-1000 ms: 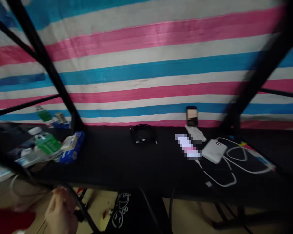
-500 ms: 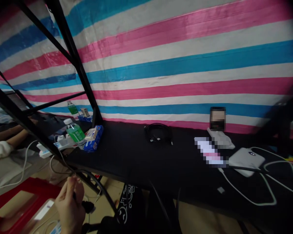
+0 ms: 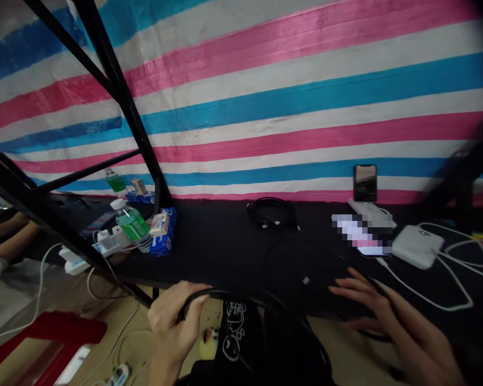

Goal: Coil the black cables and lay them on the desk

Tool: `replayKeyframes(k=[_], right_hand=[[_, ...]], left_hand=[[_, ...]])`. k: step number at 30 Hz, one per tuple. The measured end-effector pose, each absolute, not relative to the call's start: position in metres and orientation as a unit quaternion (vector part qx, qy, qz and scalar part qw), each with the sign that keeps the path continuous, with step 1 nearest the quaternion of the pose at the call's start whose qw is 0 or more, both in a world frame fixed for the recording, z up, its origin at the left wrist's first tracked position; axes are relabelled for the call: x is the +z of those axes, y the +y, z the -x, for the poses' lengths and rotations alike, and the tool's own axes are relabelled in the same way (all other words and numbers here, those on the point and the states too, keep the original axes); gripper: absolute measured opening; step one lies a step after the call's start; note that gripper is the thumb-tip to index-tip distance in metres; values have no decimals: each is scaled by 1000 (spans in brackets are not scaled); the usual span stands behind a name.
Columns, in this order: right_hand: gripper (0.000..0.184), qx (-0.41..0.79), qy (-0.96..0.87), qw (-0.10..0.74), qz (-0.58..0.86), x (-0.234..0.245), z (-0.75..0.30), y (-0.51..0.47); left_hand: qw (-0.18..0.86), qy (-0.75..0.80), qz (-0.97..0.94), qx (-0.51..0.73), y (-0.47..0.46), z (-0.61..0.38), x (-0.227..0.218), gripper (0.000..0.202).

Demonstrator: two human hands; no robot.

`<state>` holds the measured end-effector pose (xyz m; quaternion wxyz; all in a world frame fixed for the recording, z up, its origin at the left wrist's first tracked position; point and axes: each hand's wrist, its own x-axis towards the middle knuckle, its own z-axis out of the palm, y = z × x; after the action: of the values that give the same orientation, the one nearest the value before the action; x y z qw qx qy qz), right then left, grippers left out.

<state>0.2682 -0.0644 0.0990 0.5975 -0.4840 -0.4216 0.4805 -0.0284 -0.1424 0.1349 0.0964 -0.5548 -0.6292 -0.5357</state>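
My left hand [image 3: 175,321] is closed around a thick black cable [image 3: 265,296], below the front edge of the desk. From there the cable bends in an arc across my lap. On the right, my right hand [image 3: 394,319] has its fingers stretched out and apart over the desk edge. A stretch of black cable runs against that hand, though I cannot make out how it passes the fingers. Farther back lies a coiled black cable [image 3: 270,214] with pale connector ends. A small silver piece [image 3: 306,280] rests on the black desk [image 3: 213,236] between my hands.
A green-labelled bottle [image 3: 132,225] and blue box [image 3: 163,236] stand left by the black metal frame [image 3: 139,123]. A power strip [image 3: 104,246] is beside them. On the right are a lit phone [image 3: 366,244], white power bank [image 3: 416,246] and propped phone [image 3: 365,182]. Another person's arm [image 3: 16,238] shows left.
My left hand has moved right and now grips the black cable in front of me. My right hand has come into view on the right. The view has shifted slightly.
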Motion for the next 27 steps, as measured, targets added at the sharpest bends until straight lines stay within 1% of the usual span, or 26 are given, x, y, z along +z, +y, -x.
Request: replayKeyframes(k=[1,3,6,9,11,13,16,18,20,22,23,25,26,27], right_hand=[[48,487,-467,562,478,108,-253,-68],[50,481,-525,524,468,121,-229,-77],[46,500,-570,467,455,128,-206,-94],[46,546,-573,426,438,124,-192,-109],[48,570,-565,417,426,120,-185,-115],[50,581,-557,429,411,118,-181,-118],[50,577,-552,463,385,124,-181,-121],[47,569,-567,471,364,132,-182,-122],[48,560,-593,454,358,140,-180,-124],[52,530,-621,432,383,145,-176,-125],[51,512,-637,416,398,146,-174,-124],[38,473,-669,391,418,145,-174,-121],[31,454,-677,391,427,143,-177,-119],[28,434,-676,401,439,140,-181,-117]], left_hand=[[114,-610,560,-549,-141,30,139,23],[131,-573,576,-568,-138,34,146,19],[115,-537,600,-582,-135,36,157,11],[81,-527,596,-600,-133,34,164,9],[61,-519,580,-626,-133,32,163,13],[47,-518,567,-639,-134,33,159,16],[30,-528,578,-621,-137,43,148,12],[16,-535,599,-596,-137,49,142,10],[9,-534,618,-577,-135,52,139,12],[9,-519,646,-560,-132,50,137,15],[15,-506,662,-552,-130,49,135,16],[39,-487,691,-533,-126,50,128,14],[59,-485,695,-528,-124,52,123,13],[80,-491,690,-526,-122,55,117,12]])
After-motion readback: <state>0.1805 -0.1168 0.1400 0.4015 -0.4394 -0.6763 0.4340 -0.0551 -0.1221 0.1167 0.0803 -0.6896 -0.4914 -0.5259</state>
